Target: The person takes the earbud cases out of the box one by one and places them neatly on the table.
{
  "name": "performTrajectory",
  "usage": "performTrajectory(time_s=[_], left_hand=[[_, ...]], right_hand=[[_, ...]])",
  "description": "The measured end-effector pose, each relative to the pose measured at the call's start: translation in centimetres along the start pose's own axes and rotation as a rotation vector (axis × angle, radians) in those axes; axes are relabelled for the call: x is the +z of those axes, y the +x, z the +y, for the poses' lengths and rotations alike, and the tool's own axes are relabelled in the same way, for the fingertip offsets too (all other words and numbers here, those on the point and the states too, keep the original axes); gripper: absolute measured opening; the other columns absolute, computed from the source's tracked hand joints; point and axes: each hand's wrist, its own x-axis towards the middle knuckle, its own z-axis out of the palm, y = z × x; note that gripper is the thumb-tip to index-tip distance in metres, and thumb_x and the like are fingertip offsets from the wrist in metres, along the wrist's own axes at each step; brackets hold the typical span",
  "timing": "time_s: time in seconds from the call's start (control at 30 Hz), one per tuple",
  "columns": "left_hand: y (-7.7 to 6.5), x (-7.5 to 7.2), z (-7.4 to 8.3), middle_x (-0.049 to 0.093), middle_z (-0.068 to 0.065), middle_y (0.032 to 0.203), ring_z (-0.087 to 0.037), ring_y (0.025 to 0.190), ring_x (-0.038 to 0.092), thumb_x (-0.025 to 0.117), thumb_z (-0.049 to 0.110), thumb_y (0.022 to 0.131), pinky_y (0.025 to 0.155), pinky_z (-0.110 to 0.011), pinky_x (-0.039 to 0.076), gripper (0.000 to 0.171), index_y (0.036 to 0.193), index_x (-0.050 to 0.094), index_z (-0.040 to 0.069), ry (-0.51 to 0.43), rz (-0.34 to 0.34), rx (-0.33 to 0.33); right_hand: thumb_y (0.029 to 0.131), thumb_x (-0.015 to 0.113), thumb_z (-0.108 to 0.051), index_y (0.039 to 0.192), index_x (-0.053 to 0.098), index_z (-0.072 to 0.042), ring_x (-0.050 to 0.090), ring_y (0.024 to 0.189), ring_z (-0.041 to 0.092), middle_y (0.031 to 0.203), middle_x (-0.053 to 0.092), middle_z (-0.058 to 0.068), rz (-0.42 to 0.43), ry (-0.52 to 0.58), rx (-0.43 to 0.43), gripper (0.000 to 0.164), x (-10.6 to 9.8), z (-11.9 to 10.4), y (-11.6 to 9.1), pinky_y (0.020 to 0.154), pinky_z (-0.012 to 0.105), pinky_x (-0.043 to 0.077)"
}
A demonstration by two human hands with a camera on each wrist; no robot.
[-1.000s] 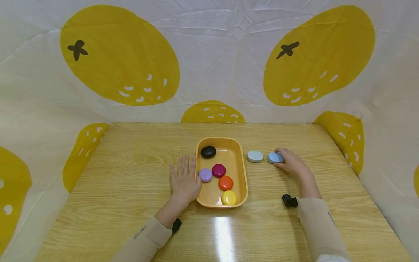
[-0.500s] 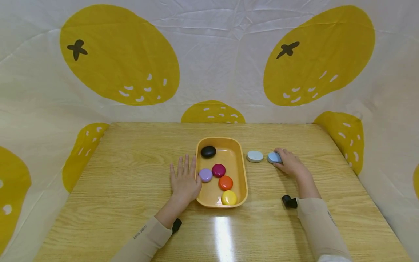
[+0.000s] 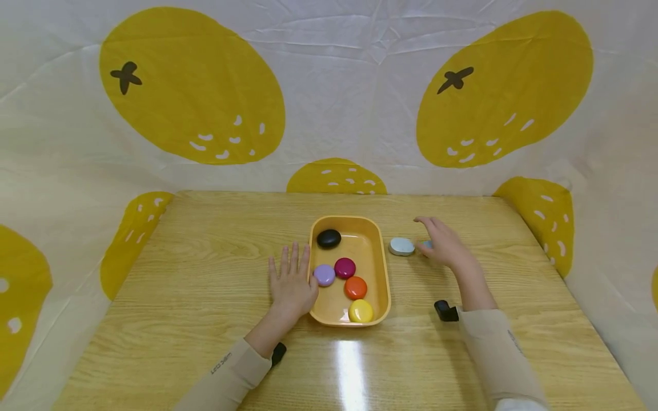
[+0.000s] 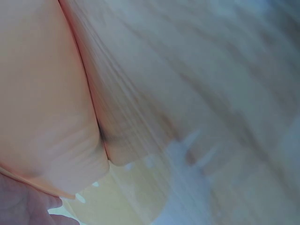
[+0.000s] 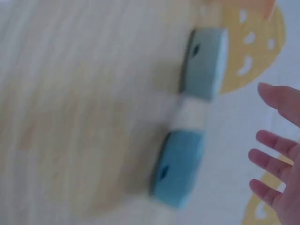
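Observation:
My left hand lies with straight, spread fingers along the left side of the orange tray, thumb at its rim. In the left wrist view the tray's wall fills the left side. Over the table right of the tray, my right hand is held with thumb and fingers apart, nothing between them. It mostly hides a blue oval block in the head view; the right wrist view shows that blue block apart from the fingers. Left of it sits a pale mint oval block.
Inside the tray lie a black oval piece and glossy round pieces: lilac, crimson, orange and yellow. A white cloth with yellow fruit prints hangs behind the wooden table.
My right hand has let go of the blue block and risen, shifting left over it with fingers spreading. The left hand and the tray have stayed in place.

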Motion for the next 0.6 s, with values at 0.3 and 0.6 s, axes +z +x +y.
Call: performTrajectory(time_s=[0.3,0.6], left_hand=[[0.0,-0.1,0.0,0.006,-0.011,0.153,-0.031,0.139,0.003,0.033,0.035,0.093,0.108,-0.055,-0.004,0.062,0.148,0.012,0.015,0.000,0.002,0.009],[0.0,-0.2,0.0,0.007,-0.011,0.153,-0.031,0.140,0.002,0.033,0.035,0.094,0.108,-0.055,-0.003,0.062,0.148,0.011,0.015,0.008,-0.005,0.011]], right_hand=[[0.085,0.064,-0.021,0.132,0.040,-0.006,0.046,0.114,0.037,0.127,0.048,0.018,0.064,-0.083,-0.224,0.055,-1.1,-6.7,4.0,0.093,0.054,0.036],[0.089,0.058,-0.028,0.134,0.039,-0.008,0.040,0.123,0.031,0.131,0.045,0.013,-0.031,-0.173,-0.318,0.053,-1.6,-12.0,7.2,0.102,0.050,0.031]])
